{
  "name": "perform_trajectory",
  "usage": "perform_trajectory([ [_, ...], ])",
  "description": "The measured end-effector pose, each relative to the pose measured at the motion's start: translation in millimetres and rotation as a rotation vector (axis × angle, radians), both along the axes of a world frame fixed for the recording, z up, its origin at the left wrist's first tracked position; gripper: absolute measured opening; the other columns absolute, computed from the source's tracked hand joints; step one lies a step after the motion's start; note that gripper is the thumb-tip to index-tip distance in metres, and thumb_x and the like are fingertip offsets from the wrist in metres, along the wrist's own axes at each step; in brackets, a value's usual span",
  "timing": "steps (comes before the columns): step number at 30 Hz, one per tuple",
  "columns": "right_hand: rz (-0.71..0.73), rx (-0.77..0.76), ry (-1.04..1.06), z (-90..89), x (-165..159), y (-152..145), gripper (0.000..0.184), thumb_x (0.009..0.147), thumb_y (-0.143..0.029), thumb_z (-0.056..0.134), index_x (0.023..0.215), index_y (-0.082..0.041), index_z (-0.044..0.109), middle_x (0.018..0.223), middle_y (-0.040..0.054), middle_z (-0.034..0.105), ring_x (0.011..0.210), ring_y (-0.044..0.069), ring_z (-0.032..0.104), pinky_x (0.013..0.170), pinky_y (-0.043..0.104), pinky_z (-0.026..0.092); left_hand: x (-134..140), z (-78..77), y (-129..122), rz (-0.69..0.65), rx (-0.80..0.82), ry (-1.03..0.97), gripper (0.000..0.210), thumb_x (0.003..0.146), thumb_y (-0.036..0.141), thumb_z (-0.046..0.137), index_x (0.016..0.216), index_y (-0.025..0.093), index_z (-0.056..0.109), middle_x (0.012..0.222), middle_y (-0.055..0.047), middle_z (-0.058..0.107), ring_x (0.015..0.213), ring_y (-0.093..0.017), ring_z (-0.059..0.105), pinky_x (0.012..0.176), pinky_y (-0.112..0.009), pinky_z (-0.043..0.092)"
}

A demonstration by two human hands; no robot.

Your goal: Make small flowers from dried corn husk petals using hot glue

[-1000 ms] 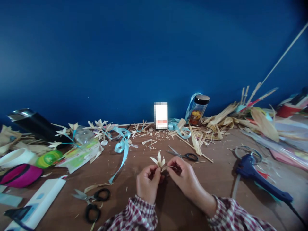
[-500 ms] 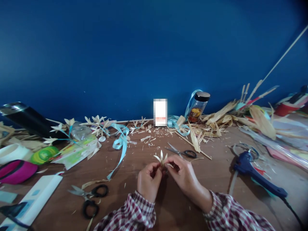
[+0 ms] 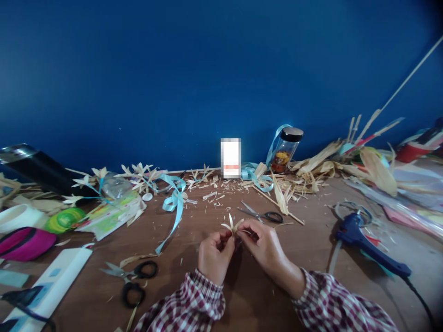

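Between my two hands is a small cream flower (image 3: 230, 223) with pointed petals that look like dried corn husk. My left hand (image 3: 216, 256) pinches it low down with thumb and forefinger. My right hand (image 3: 261, 244) has its fingertips closed on the flower's right side, at a petal. The fingers hide its base. Just beyond my right hand lie small scissors (image 3: 261, 215) with black handles. Larger black-handled scissors (image 3: 133, 276) rest, blades apart, to the left of my left sleeve.
A blue glue gun (image 3: 370, 246) lies at the right. At the left are a white power strip (image 3: 57, 281) and a magenta band (image 3: 27, 244). Light-blue ribbon (image 3: 175, 203), husk flowers (image 3: 140, 177), a dark-lidded jar (image 3: 285, 150) and dried husks (image 3: 320, 161) line the wall.
The view has shifted slightly. Both hands stay closed on the flower, and my right fingers have moved a little at its right petals.
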State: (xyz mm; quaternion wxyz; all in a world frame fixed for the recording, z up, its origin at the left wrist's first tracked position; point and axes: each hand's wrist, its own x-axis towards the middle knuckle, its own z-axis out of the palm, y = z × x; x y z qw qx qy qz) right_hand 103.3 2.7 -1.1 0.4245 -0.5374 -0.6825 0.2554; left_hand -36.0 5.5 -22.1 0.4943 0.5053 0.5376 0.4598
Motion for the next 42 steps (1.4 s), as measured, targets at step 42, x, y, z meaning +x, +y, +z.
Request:
perform_trajectory([
  [42,-0.096,0.003,0.115,2.0,-2.0,-1.9,0.003,0.081,-0.022,0.054,0.081,-0.019,0.055,0.074,0.0013,0.062,0.064,0.013,0.058,0.059,0.021,0.045,-1.1,0.4,2.0,0.019,-0.085,-0.145,0.017,0.067,0.029,0.066,0.071,0.013,0.065,0.061,-0.004,0.069,0.057,-0.018,0.066,0.056,-0.026,0.054],
])
